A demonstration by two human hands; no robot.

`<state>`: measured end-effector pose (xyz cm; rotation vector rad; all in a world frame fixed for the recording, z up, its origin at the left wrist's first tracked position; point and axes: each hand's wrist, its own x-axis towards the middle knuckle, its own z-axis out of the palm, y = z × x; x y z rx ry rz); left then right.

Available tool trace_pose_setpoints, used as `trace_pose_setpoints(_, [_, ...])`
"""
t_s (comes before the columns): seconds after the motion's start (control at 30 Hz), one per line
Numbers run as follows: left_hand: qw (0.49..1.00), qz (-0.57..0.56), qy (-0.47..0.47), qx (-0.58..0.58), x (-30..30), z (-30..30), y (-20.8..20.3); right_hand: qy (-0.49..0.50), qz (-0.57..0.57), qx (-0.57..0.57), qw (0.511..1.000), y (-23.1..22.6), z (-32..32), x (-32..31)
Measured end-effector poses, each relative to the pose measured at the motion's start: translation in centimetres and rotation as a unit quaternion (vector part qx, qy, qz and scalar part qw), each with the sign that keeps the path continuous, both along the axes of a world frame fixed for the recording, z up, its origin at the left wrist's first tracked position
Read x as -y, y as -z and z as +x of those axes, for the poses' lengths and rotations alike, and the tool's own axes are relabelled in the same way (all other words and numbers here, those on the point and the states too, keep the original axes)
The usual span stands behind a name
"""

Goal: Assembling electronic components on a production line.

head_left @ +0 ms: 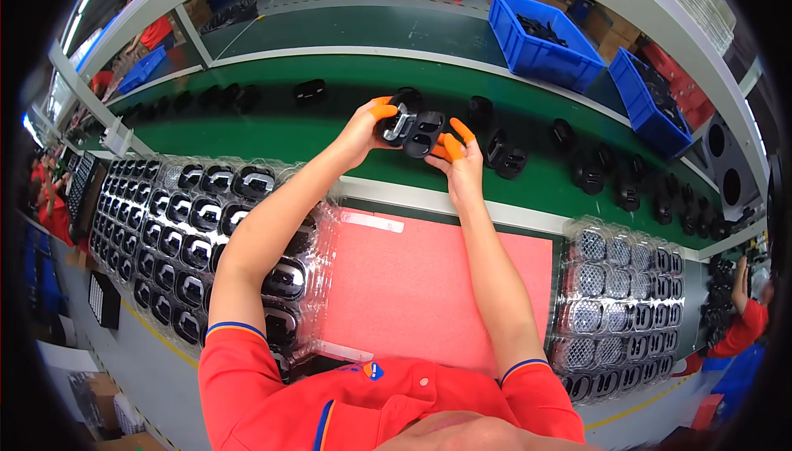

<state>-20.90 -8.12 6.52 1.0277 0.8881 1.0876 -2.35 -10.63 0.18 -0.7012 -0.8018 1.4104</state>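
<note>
Above the far edge of the pink mat (pixel 429 286), a small black hinged case (pixel 426 131), which looks like an earbud charging case, is held open. Two rounded hollows show in one half; a glossy light reflection lies on the other. My left hand (pixel 363 132), with orange finger covers, grips the case from its left side. My right hand (pixel 462 166), also with orange finger covers, has its fingertips at the case's right edge and one finger raised away. Beneath the hands, more black cases (pixel 511 162) lie on the green conveyor belt (pixel 355 75).
Clear plastic trays of glossy black parts (pixel 198 212) are stacked at left. Another stack of clear trays (pixel 619 311) stands at right, partly filled. Blue bins (pixel 544 59) sit beyond the belt. A metal frame (pixel 652 5) arches overhead. A co-worker's red sleeve (pixel 742 327) shows far right.
</note>
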Motion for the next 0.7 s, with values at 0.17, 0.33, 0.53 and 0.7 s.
trace_pose_setpoints(0.17, [0.997,0.004,-0.030,-0.064,-0.7,-0.6,0.4,-0.003,0.014,0.080,0.997,-0.2,-1.6,0.8])
trace_pose_setpoints(0.33, [0.996,0.009,-0.026,-0.079,-0.8,-0.1,0.9,0.001,0.028,0.083,0.996,0.5,-1.1,0.4])
trace_pose_setpoints(0.53, [0.993,0.031,-0.018,-0.114,-0.6,-0.4,0.8,0.016,0.024,0.100,0.995,0.2,-1.9,0.4])
trace_pose_setpoints(0.7, [0.823,0.150,0.073,-0.543,-3.5,-2.3,0.0,0.118,0.030,0.275,0.954,2.2,0.7,-1.2])
